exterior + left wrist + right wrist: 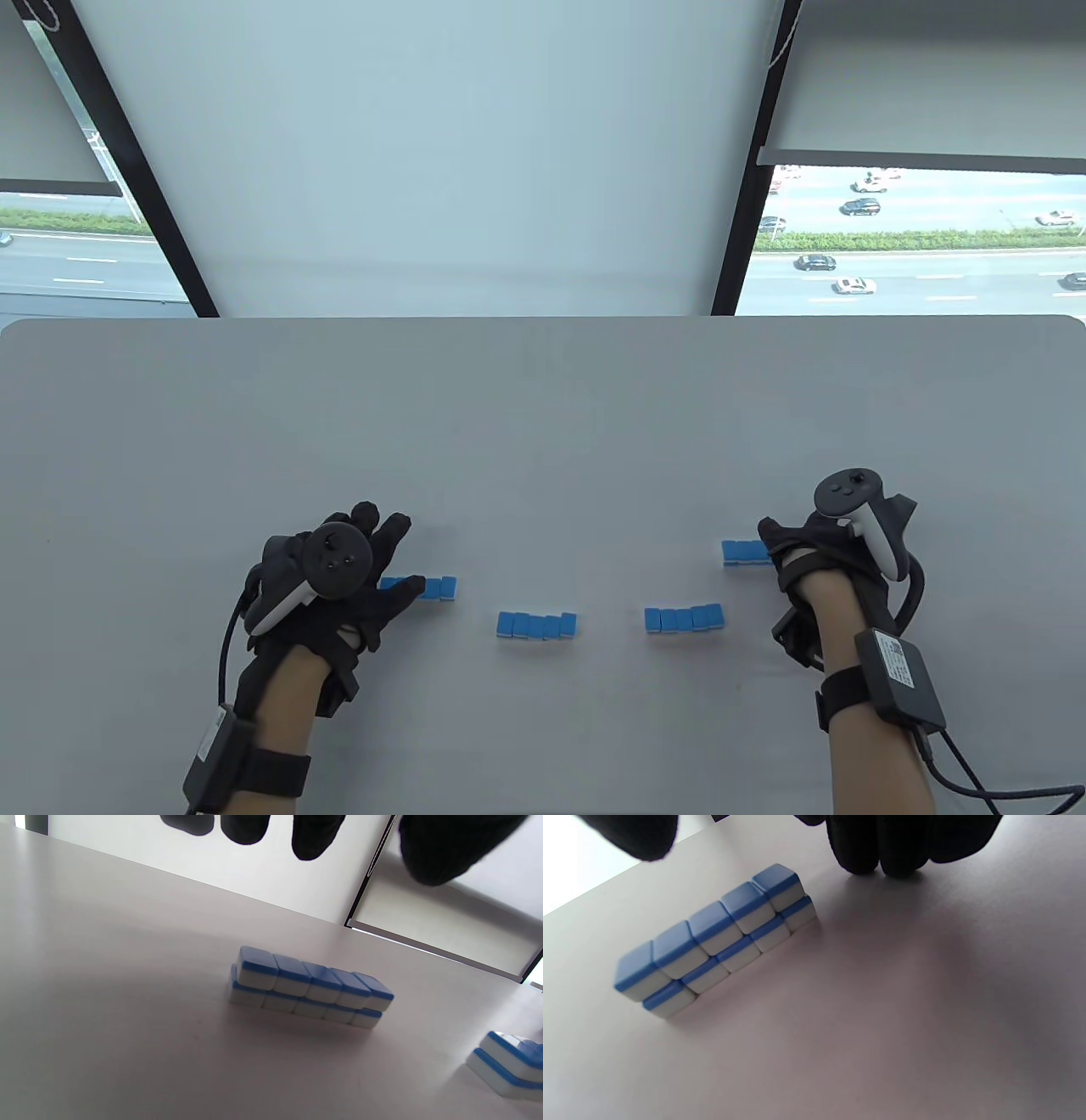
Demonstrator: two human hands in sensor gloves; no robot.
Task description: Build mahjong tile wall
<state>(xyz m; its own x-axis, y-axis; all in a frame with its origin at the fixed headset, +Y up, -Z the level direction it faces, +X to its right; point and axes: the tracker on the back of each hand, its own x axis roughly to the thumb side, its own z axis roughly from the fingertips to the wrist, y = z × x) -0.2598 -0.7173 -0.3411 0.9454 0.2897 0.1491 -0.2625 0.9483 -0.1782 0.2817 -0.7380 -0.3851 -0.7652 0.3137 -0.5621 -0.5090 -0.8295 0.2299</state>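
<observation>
While traffic passes on the road beyond half-drawn blinds, my left hand and right hand rest open-fingered beside four stacked tile rows on the grey table.

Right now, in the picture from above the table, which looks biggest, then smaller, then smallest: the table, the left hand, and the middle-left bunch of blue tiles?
1. The table, by far the biggest.
2. The left hand.
3. The middle-left bunch of tiles, smallest.

The hand is raised nearer the camera, so it may look a bit bigger than it is.
</observation>
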